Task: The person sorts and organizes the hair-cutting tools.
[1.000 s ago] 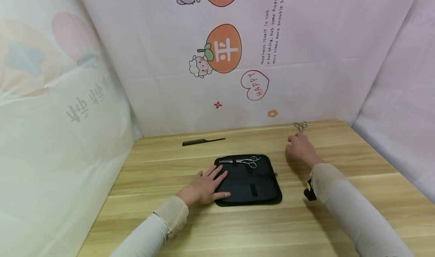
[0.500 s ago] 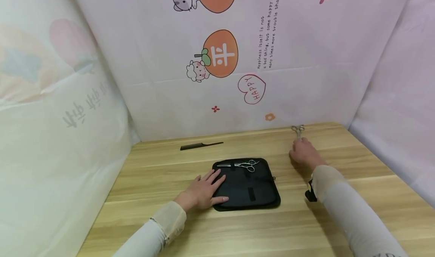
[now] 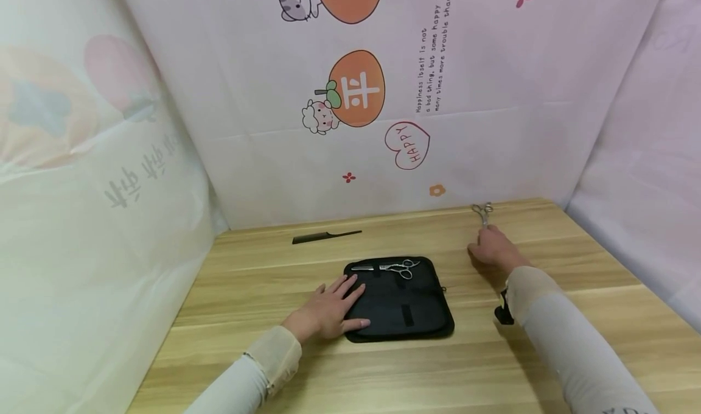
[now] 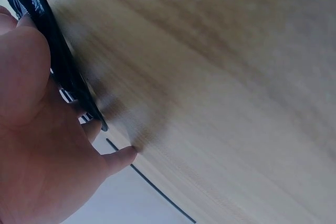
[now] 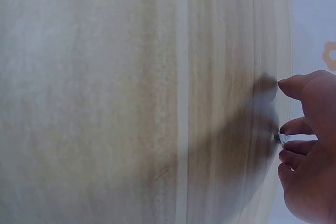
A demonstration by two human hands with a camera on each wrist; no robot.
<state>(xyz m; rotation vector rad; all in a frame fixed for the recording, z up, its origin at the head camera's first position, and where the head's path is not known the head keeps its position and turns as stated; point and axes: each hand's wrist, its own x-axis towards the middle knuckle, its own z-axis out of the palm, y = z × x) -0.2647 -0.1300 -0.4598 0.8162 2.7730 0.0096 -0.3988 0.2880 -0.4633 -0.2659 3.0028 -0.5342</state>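
Observation:
My left hand [image 3: 327, 313] rests on the left edge of a black zip case [image 3: 390, 307], fingers spread. In the left wrist view, the left hand [image 4: 50, 135] lies against the case's dark edge [image 4: 60, 51]. Strapped near the top of the case is a silver pair of scissors [image 3: 402, 268]. At the far right, a second pair of scissors [image 3: 483, 213] lies on the table with handles toward the wall. My right hand [image 3: 494, 248] touches its blade end. In the right wrist view, a silver tip [image 5: 284, 138] shows between two fingers of the right hand [image 5: 315, 150], the thumb apart.
A black rat-tail comb [image 3: 326, 237] lies near the back edge of the wooden table [image 3: 252, 280]. A white printed cloth [image 3: 263, 170] hangs behind the table, and more cloth hangs at the left and right sides.
My right hand has shifted slightly right along the far scissors, which stay put. My left hand keeps its place on the case. The head view has tilted a little.

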